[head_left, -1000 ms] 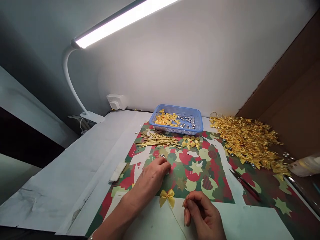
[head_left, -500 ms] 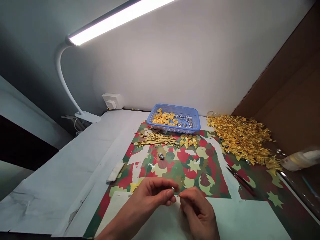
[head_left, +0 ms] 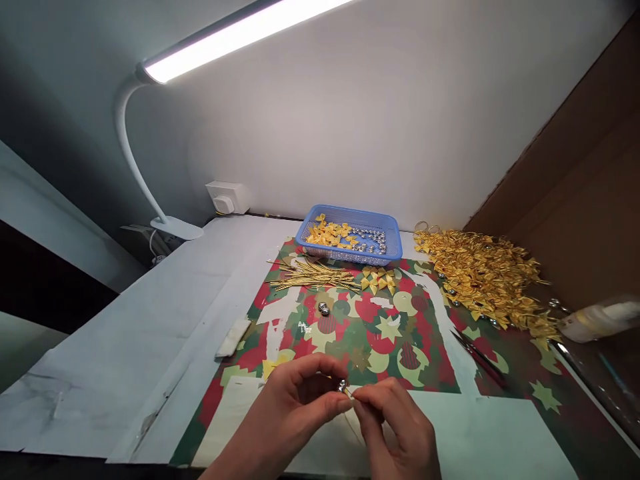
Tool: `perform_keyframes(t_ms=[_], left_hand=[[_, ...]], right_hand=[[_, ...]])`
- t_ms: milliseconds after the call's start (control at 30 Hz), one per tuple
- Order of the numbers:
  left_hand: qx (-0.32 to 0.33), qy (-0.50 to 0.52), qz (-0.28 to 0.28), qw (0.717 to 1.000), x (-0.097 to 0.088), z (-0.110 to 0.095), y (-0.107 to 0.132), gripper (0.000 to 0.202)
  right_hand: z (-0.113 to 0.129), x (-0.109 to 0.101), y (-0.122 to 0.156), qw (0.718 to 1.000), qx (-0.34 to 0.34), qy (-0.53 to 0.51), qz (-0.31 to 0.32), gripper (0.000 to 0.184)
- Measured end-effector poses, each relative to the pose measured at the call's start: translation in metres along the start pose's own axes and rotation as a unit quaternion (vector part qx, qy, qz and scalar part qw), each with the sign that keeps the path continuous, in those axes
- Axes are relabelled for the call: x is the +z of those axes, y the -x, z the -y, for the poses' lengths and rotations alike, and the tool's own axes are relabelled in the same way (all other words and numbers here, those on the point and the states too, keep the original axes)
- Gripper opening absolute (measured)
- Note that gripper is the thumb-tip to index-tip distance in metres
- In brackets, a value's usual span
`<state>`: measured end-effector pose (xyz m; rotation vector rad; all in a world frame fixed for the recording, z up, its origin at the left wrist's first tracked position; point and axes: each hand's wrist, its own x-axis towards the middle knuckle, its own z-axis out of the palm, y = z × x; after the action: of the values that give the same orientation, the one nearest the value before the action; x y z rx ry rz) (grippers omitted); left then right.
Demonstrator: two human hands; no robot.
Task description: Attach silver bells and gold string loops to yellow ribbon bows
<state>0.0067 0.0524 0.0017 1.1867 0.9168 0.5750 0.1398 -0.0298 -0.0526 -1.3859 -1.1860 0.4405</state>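
Near the front edge, my left hand (head_left: 293, 408) pinches a small silver jingle bell (head_left: 342, 385) between thumb and fingers. My right hand (head_left: 400, 423) meets it from the right, its thumb and forefinger closed on a thin gold tie (head_left: 349, 393) at the bell. A thin strand hangs below the fingertips. Beyond the hands, more silver bells (head_left: 324, 309) lie on the patterned red and green sheet (head_left: 345, 347). Farther back are a bundle of gold ties (head_left: 315, 276) and several yellow ribbon bows (head_left: 379, 281).
A blue basket (head_left: 350, 257) at the wall holds yellow bows and silver bells. To its right spreads a heap of gold bows (head_left: 485, 273). Tweezers (head_left: 479, 359), a white bottle (head_left: 600, 323) and a folded white cloth (head_left: 233, 338) lie around. A lamp (head_left: 175, 228) stands at left.
The two hands have come closer together, and the right fingertips now meet the bell. The bell shows more clearly between the left fingers. The camera view has shifted slightly.
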Motion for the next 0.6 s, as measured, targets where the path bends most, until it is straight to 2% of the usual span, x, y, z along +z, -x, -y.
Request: perform_keyframes(t_ms=[333, 467, 600], left_hand=[[0.028, -0.023, 0.029, 0.999, 0.004, 0.002, 0.002, 0.009], [0.061, -0.04, 0.03, 0.997, 0.008, 0.004, 0.003, 0.01], [0.084, -0.029, 0.053, 0.995, 0.009, 0.007, 0.003, 0.013]], right_hand=[[-0.006, 0.002, 0.005, 0.999, 0.025, -0.019, -0.002, 0.016], [-0.011, 0.003, 0.007, 0.989, 0.114, -0.088, 0.015, 0.018], [-0.013, 0.006, 0.01, 0.959, 0.216, -0.18, 0.03, 0.024]])
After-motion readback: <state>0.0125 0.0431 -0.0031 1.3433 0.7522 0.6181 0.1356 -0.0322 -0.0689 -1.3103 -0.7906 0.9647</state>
